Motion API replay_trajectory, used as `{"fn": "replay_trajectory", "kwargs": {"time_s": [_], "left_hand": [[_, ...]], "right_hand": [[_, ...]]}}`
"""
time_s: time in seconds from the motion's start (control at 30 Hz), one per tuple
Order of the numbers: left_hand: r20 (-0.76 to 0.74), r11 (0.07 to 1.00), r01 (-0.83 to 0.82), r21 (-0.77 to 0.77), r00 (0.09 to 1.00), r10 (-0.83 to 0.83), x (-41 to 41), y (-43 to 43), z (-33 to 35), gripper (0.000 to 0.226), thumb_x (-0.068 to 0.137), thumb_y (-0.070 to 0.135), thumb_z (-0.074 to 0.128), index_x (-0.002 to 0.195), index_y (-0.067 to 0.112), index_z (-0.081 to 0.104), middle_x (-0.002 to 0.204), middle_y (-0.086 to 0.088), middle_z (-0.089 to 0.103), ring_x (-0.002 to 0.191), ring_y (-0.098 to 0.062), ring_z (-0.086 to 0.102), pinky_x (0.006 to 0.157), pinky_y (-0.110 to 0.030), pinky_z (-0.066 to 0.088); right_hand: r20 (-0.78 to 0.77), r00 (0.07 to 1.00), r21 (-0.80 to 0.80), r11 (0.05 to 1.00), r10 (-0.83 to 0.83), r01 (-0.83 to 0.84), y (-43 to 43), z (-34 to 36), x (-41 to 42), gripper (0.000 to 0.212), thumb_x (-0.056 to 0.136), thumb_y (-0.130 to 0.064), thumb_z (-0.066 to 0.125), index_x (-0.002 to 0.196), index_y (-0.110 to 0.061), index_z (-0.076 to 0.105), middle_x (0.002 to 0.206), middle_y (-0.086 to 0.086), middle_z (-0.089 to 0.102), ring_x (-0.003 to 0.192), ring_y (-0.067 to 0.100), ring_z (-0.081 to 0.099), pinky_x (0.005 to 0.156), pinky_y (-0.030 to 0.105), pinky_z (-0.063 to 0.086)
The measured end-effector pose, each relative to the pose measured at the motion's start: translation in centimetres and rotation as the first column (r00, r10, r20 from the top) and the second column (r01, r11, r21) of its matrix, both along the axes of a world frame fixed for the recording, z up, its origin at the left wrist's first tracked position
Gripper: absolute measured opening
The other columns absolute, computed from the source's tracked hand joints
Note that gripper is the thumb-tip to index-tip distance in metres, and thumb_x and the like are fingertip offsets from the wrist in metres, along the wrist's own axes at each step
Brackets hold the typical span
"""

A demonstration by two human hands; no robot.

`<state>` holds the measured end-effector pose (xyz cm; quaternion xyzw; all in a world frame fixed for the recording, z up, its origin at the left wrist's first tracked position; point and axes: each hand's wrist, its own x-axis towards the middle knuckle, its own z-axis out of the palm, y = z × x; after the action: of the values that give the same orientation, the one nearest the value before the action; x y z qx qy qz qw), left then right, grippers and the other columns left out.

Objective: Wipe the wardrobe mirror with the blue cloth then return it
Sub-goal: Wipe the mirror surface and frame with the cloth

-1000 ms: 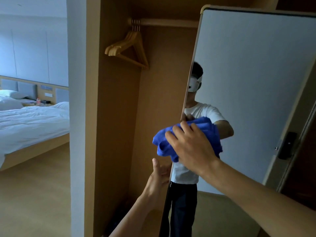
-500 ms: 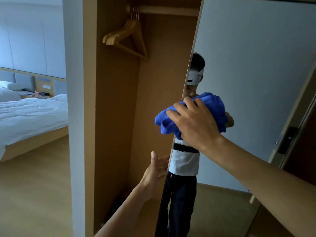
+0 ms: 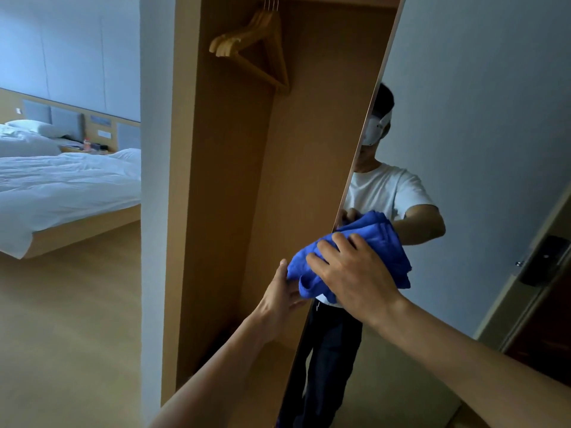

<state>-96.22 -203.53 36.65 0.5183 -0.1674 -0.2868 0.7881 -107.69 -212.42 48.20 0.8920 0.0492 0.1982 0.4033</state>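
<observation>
Currently the right hand (image 3: 352, 273) lies palm-down on the bunched blue cloth (image 3: 381, 242), fingers spread and curled over it, pressing it against the wardrobe mirror (image 3: 479, 118) close to the mirror's left edge. The left hand (image 3: 282, 291) grips that edge of the mirrored door just below the cloth, thumb on the near side and fingers wrapped behind the panel, touching the cloth's lower fold. The door stands open at an angle to the wardrobe (image 3: 222, 180). Inside the compartment, wooden hangers (image 3: 256, 47) hang from the top; the space beneath them is open. Left of the wardrobe, bare floor (image 3: 68, 319) runs to a bed (image 3: 61, 186) with white bedding, well apart from both hands.
</observation>
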Motion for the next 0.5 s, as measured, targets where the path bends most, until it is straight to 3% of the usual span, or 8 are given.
{"fn": "replay_trajectory", "kwargs": {"time_s": [0.07,0.17,0.27,0.33,0.43,0.5], "left_hand": [[-0.001,1.0,-0.015,0.027,1.0,0.015,0.1,-0.1,-0.1,0.056,0.11,0.051,0.017,0.125,0.027,0.064,0.118,0.001,0.077,0.118,-0.021,0.067,0.114,-0.045,0.041],[0.044,0.996,0.005,0.084,0.999,-0.009,0.2,-0.5,-1.3,0.07,0.109,0.055,0.01,0.131,0.02,0.067,0.124,-0.005,0.074,0.119,-0.022,0.065,0.11,-0.041,0.041],[0.068,0.988,0.0,0.152,0.998,-0.01,0.2,-0.8,-3.3,0.072,0.107,0.057,0.006,0.122,0.028,0.07,0.118,0.002,0.074,0.116,-0.018,0.064,0.106,-0.039,0.041],[0.064,0.987,-0.004,0.16,0.998,-0.006,-0.1,-0.8,-4.4,0.068,0.107,0.056,0.008,0.115,0.032,0.07,0.105,0.012,0.076,0.109,-0.011,0.067,0.094,-0.032,0.044],[0.075,0.988,0.047,0.147,0.995,-0.059,-0.7,-0.5,-5.7,0.072,0.108,0.054,0.008,0.099,0.042,0.078,0.087,0.024,0.077,0.088,0.006,0.071,0.078,-0.019,0.048],[0.104,0.988,0.129,0.083,0.985,-0.137,-1.1,-0.1,-6.1,0.079,0.11,0.048,0.004,0.086,0.05,0.08,0.09,0.025,0.077,0.089,0.01,0.07,0.074,-0.012,0.053]], "right_hand": [[0.006,1.0,0.005,1.0,0.006,-0.006,0.3,1.0,0.1,0.03,0.078,-0.013,0.056,0.108,-0.018,0.057,0.108,0.007,0.065,0.103,0.029,0.054,0.087,0.041,0.043],[0.115,0.993,-0.036,0.999,0.002,0.002,0.5,3.1,0.4,0.032,0.076,-0.01,0.043,0.102,-0.018,0.059,0.1,0.006,0.064,0.098,0.028,0.055,0.084,0.041,0.043],[0.167,0.986,-0.052,0.999,0.003,0.006,0.2,3.9,0.5,0.035,0.071,-0.011,0.045,0.101,-0.018,0.061,0.098,0.005,0.064,0.097,0.029,0.057,0.083,0.041,0.044],[0.163,0.987,-0.078,0.997,0.012,0.001,-0.3,2.7,0.5,0.035,0.074,-0.013,0.044,0.105,-0.019,0.06,0.1,0.004,0.064,0.099,0.028,0.057,0.084,0.04,0.044],[0.087,0.996,-0.067,0.998,0.02,-0.014,-0.6,-0.8,0.4,0.028,0.082,-0.015,0.047,0.108,-0.018,0.057,0.103,0.004,0.062,0.101,0.027,0.056,0.085,0.039,0.044],[0.028,1.0,-0.052,0.999,0.008,-0.007,-0.4,-3.4,0.4,0.029,0.083,-0.015,0.046,0.109,-0.018,0.058,0.103,0.003,0.062,0.101,0.026,0.056,0.084,0.037,0.044]]}}
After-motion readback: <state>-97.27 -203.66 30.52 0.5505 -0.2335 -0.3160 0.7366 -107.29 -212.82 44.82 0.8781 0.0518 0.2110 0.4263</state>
